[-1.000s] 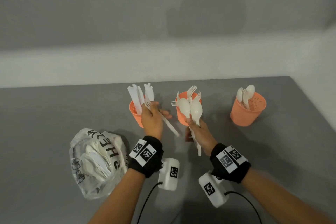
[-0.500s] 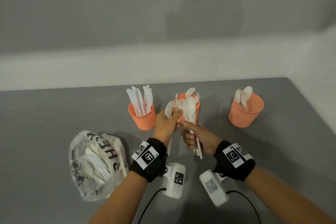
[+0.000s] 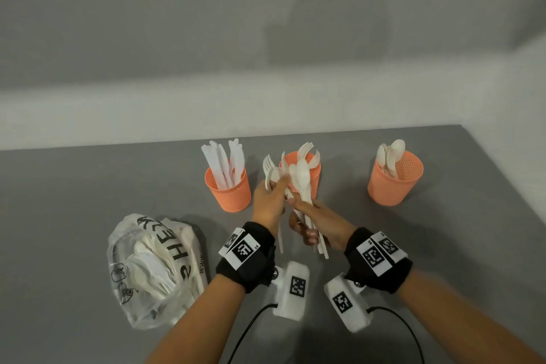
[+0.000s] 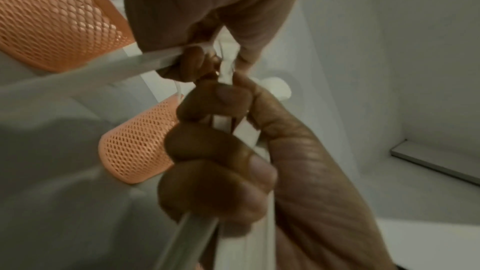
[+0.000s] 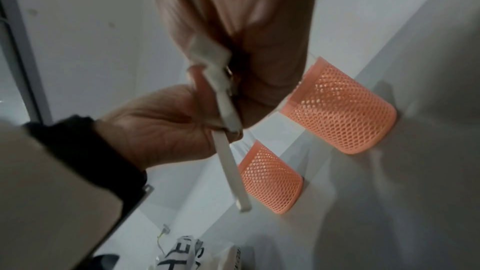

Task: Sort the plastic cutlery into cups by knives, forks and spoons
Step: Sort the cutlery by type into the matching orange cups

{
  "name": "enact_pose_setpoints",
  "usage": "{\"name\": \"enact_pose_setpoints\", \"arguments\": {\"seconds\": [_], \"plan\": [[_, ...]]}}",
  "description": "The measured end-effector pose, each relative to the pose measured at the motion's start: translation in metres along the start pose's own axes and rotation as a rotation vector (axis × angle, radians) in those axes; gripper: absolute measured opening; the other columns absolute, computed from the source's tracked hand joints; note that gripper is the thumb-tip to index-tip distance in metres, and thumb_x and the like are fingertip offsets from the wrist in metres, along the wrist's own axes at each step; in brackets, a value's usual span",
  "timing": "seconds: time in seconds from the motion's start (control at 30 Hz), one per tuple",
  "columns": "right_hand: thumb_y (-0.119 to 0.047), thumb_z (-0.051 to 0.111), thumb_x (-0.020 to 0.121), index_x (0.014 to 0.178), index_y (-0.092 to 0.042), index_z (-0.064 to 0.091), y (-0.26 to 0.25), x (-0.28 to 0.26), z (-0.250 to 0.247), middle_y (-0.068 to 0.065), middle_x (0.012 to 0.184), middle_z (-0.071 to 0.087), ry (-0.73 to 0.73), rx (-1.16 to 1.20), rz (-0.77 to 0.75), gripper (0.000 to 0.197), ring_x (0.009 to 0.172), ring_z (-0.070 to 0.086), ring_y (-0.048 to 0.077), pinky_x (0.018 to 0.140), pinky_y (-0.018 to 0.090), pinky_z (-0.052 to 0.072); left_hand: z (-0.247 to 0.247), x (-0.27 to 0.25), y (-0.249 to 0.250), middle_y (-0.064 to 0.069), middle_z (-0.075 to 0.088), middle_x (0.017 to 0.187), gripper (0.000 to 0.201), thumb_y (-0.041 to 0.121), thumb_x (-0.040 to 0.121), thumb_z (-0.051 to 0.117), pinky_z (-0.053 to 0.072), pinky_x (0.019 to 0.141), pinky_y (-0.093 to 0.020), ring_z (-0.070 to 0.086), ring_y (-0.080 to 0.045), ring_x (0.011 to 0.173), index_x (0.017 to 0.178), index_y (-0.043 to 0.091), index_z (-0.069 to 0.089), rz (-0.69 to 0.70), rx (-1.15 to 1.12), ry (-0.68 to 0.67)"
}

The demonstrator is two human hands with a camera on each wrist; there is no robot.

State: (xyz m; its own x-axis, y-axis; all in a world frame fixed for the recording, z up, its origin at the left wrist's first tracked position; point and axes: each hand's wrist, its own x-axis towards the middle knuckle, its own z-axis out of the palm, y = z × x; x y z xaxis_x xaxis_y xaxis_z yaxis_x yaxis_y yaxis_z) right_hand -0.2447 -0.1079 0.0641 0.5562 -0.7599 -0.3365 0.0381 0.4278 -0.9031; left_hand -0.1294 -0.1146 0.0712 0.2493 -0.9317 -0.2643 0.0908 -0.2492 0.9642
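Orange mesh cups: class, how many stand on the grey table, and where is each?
3. The left cup holds knives, the middle cup, partly hidden behind the hands, holds forks, and the right cup holds spoons. None seems hidden.

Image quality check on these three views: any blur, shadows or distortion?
Head view: fairly sharp, a large soft shadow on the wall, table edge bowed by the wide lens. Left wrist view: dim, right hand near the lens and soft. Right wrist view: motion-blurred, left hand smeared.
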Motion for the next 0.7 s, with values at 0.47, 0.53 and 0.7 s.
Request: {"name": "enact_pose_setpoints", "arguments": {"seconds": [0.47, 0.53, 0.7], "plan": [[-0.041, 0.040, 0.097, 0.110, -0.010, 0.045, 0.008, -0.015, -0.024, 0.006, 0.060, 0.049, 0.385, -0.222, -0.139, 0.033, 0.034, 0.029, 0.005, 0.034, 0.015, 0.025, -0.020, 0.001, 0.007, 0.009, 0.024, 0.036, 0.020, 0.016, 0.088, 0.046, 0.022, 0.032, -0.015, 0.021, -0.005, 0.029, 0.067, 0.018, 0.044, -0.180, -0.295, -0.015], [-0.037, 0.039, 0.098, 0.104, -0.010, 0.045, 0.007, -0.020, -0.028, 0.003, 0.058, 0.043, 0.433, -0.227, -0.172, 0.029, 0.034, 0.031, 0.002, 0.035, 0.014, 0.026, -0.009, -0.005, 0.002, 0.009, 0.024, 0.036, 0.018, 0.018, 0.089, 0.049, 0.023, 0.032, -0.016, 0.022, -0.005, 0.029, 0.072, 0.016, 0.048, -0.150, -0.224, -0.053], [-0.028, 0.058, 0.090, 0.088, -0.009, 0.057, -0.016, -0.027, -0.066, -0.010, 0.062, 0.048, 0.622, -0.340, -0.368, 0.019, 0.055, 0.043, 0.002, 0.057, 0.017, 0.033, 0.018, -0.003, 0.005, 0.009, 0.032, 0.038, 0.018, 0.024, 0.095, 0.047, 0.031, 0.035, -0.017, 0.030, -0.004, 0.033, 0.081, 0.012, 0.049, 0.018, -0.197, -0.075]]}}
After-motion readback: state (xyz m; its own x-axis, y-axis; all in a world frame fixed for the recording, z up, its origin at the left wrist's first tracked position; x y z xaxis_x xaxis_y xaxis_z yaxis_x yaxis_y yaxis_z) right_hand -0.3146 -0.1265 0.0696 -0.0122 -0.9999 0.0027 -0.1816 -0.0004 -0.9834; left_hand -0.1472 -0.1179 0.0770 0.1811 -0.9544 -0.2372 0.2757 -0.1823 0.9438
